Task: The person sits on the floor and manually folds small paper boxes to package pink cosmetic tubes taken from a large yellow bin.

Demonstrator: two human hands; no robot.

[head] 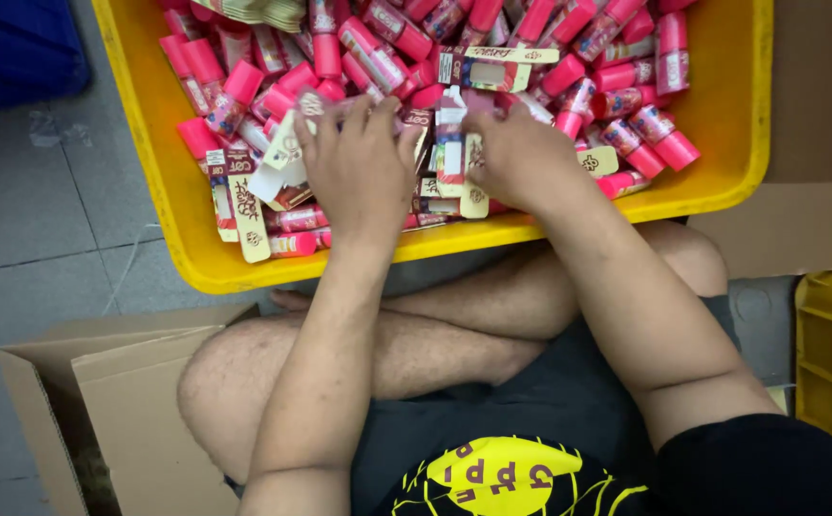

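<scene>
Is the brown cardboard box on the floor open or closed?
Open. The cardboard box has its flaps standing apart, and a dark gap shows its inside. What it holds cannot be told.

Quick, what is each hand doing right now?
Left hand: fingers curled down among the pink tubes and small cartons; grip cannot be told.
Right hand: curled beside a carton; grip cannot be told.
</scene>
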